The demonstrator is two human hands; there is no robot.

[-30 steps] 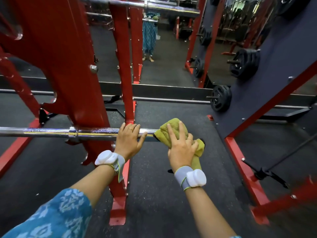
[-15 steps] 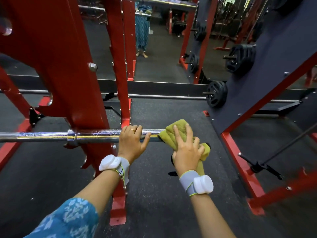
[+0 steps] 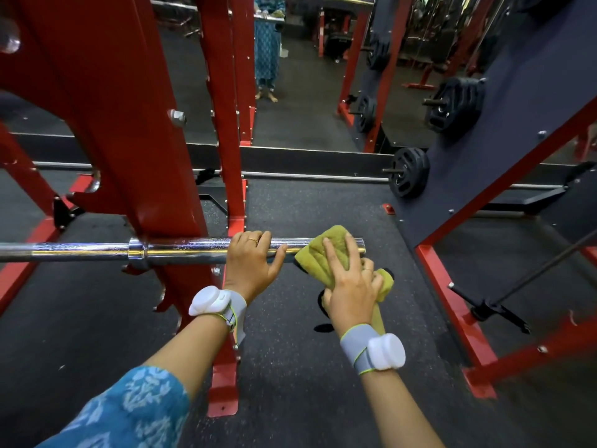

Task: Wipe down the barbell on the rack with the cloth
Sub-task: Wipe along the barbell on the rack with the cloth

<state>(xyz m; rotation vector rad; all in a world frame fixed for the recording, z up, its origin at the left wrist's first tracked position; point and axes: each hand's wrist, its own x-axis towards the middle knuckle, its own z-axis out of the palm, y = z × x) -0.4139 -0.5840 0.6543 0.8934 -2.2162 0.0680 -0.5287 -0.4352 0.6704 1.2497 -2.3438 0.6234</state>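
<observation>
A chrome barbell (image 3: 181, 250) lies level across the red rack (image 3: 129, 150), its right sleeve end poking out near the middle of the head view. My left hand (image 3: 250, 266) grips the sleeve from above, fingers curled over it and thumb stretched along the underside. Just right of it, a yellow-green cloth (image 3: 323, 257) is draped over the sleeve's end. My right hand (image 3: 350, 289) presses the cloth against the bar, index and middle finger straight on top, the other fingers bunching the cloth's hanging part. The bar's tip shows past the cloth.
Red rack uprights (image 3: 223, 124) stand right behind the bar. A dark slanted panel with black weight plates (image 3: 408, 173) on pegs rises at the right, over a red base frame (image 3: 452, 302). A wall mirror (image 3: 290, 76) ahead reflects the gym. Black rubber floor (image 3: 290, 367) lies below.
My right hand and the cloth have slid a little left along the sleeve, baring the bar's right tip. My left hand keeps its grip in the same spot.
</observation>
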